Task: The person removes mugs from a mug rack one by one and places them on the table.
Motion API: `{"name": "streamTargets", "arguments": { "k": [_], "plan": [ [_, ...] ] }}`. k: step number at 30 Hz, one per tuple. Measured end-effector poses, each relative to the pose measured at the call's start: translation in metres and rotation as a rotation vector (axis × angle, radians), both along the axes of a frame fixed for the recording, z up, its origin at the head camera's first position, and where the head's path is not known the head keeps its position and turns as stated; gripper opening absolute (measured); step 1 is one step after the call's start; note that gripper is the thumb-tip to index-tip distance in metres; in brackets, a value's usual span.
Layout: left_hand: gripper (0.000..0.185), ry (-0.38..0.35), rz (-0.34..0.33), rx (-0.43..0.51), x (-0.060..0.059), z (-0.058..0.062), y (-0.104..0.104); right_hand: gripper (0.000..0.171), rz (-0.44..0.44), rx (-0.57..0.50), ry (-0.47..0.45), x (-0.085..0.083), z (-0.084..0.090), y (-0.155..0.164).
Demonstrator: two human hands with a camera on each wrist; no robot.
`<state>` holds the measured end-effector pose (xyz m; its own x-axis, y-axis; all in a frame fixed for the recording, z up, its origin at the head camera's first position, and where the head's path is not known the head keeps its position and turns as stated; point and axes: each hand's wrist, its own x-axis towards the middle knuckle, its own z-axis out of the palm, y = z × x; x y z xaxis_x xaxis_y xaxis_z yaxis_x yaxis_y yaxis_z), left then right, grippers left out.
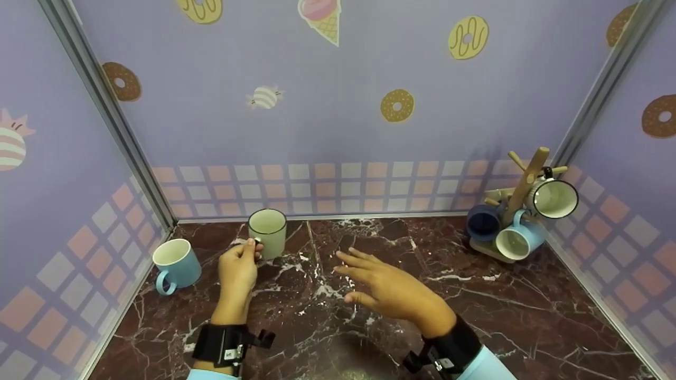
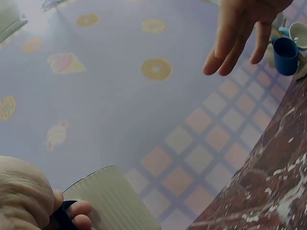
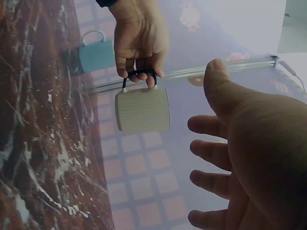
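My left hand [image 1: 237,264] pinches the black handle of a cream ribbed mug [image 1: 272,245] with a dark rim. The mug is upright near the back of the table; I cannot tell whether its base touches the surface. In the right wrist view, the fingers and thumb curl round the handle [image 3: 140,73]. My right hand [image 1: 388,285] hovers over the middle of the table, fingers spread and holding nothing. To the left of my left hand, a light blue mug [image 1: 182,264] stands upright on the table, its handle toward me.
At the back right stands a wooden mug tree [image 1: 525,184]. On it hang a cream mug with a black rim [image 1: 555,199], a light blue mug [image 1: 531,237] and a dark blue mug [image 1: 481,224]. Patterned walls [image 1: 338,137] enclose the dark red marbled table [image 1: 317,338] on three sides.
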<state>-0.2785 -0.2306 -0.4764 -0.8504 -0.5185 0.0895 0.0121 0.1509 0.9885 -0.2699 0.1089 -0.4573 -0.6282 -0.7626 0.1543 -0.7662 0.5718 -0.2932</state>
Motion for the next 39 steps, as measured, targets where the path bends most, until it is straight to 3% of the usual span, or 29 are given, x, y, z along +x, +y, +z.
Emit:
{"name": "streamTargets", "arguments": {
  "k": [12,19,24,32,39],
  "plan": [
    [0.041,-0.071,0.097,-0.021,-0.001,-0.019,-0.043,0.076,0.044,0.020,-0.062,0.002,-0.014,-0.014],
    [0.042,-0.091,0.125,0.133,0.001,-0.030,-0.063,0.076,0.061,0.032,-0.081,0.003,-0.016,-0.016],
    [0.042,-0.105,0.141,0.159,0.003,-0.035,-0.074,0.076,0.068,0.060,-0.056,0.004,-0.021,-0.020],
    [0.039,-0.117,0.117,0.204,0.007,-0.039,-0.087,0.076,0.104,0.094,-0.024,0.006,-0.031,-0.029],
    [0.031,-0.270,0.006,0.206,0.012,-0.036,-0.108,0.075,0.105,0.115,-0.041,0.009,-0.034,-0.033]
  ]
}}
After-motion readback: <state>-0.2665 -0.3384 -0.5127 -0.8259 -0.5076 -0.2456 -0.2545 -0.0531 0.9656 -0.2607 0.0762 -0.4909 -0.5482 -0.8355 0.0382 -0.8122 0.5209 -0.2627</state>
